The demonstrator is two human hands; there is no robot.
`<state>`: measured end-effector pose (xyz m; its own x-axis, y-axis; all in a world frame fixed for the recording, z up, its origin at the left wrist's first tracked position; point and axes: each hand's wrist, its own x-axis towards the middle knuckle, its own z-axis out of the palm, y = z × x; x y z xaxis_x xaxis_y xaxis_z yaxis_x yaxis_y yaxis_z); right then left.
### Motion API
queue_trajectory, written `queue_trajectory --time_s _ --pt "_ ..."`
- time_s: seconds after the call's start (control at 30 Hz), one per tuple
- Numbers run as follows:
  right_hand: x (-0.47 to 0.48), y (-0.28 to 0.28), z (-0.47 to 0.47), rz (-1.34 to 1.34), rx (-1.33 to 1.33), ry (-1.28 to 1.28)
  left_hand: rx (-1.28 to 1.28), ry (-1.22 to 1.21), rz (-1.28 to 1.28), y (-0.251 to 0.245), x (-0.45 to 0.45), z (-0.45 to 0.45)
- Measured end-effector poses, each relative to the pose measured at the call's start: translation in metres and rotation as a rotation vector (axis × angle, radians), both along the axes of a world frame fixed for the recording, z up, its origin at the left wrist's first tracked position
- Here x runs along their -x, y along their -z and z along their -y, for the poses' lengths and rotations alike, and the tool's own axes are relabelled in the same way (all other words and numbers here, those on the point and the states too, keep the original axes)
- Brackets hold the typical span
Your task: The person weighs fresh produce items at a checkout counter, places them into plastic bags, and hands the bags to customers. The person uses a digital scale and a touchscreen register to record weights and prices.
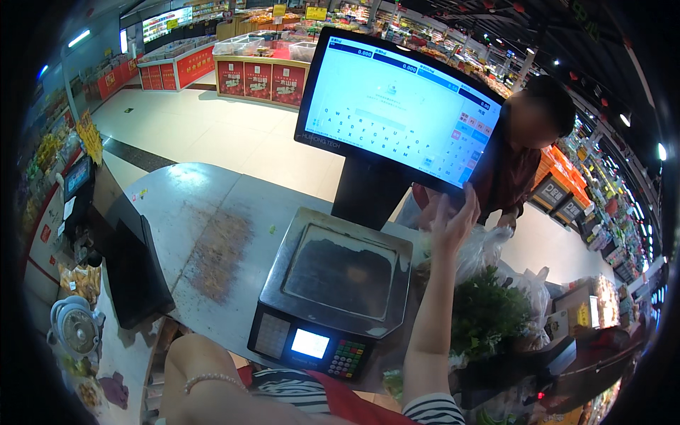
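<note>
My right hand is raised at the lower right corner of a touchscreen monitor, fingers apart. Its fingertips are at or close to the screen's edge; contact cannot be told. Below the monitor, a counter scale with a metal weighing plate and a lit display stands on the counter. Nothing lies on the plate. Right of my forearm are leafy greens and clear plastic bags. My left arm, with a beaded bracelet, is bent at the bottom; its hand cannot be made out.
A person in dark red stands behind the monitor at the right. The pale counter has a brown worn patch. A black flat panel and a grey fan-like device are at the left. Red-fronted display stands lie beyond.
</note>
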<state>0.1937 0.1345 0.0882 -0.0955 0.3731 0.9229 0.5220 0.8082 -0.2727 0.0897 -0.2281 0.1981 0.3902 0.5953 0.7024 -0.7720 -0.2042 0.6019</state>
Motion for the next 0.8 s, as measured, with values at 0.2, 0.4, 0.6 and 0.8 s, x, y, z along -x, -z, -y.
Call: queue_trajectory --time_s 0.2,0.4,0.6,0.8 --pt "-0.041 0.06 0.043 -0.022 0.314 -0.107 0.263 -0.448 0.08 0.016 0.021 0.032" --pt "-0.084 0.119 0.089 0.06 0.541 -0.018 0.259 -0.387 0.057 0.05 0.05 0.049" --pt "-0.115 0.137 0.183 -0.131 0.845 0.013 0.354 -0.22 -0.114 0.083 0.077 0.053" --pt "-0.118 0.051 0.311 0.081 1.14 -1.043 -0.199 0.204 -0.353 0.099 0.115 0.036"
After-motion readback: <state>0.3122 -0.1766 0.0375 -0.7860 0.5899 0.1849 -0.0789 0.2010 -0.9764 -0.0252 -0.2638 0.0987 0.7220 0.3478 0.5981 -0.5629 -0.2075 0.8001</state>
